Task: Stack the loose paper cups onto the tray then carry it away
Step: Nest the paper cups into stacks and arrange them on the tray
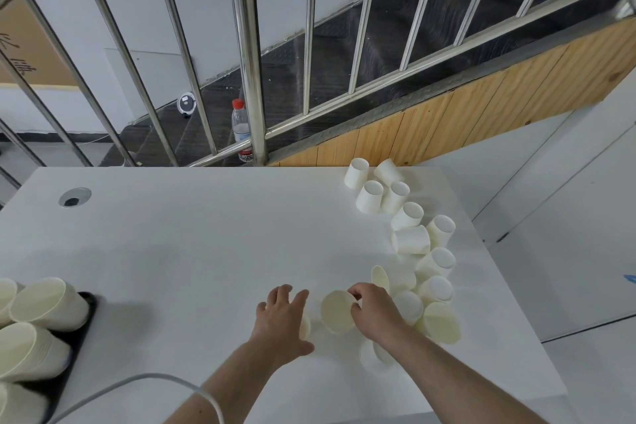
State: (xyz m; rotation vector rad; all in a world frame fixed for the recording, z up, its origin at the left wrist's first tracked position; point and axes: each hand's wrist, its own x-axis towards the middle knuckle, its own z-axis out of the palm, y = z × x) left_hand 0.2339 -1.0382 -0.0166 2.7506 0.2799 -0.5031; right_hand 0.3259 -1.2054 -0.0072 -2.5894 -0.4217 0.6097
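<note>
A white desk (192,237) fills the foreground, with a round cable port (74,197) set near its far left corner. Right behind it stands a steel railing (246,55), and beyond the bars dark stairs (395,45) climb to the right, edged in pale wood panelling (481,113). A clear bottle (241,129) with a red cap stands behind the railing. White walls either side.

Bright, even light; wide-angle edge distortion

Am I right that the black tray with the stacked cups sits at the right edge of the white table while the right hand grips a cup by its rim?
Not quite. In the head view the black tray sits at the table's left edge. The right hand does grip a cup by its rim.
</note>
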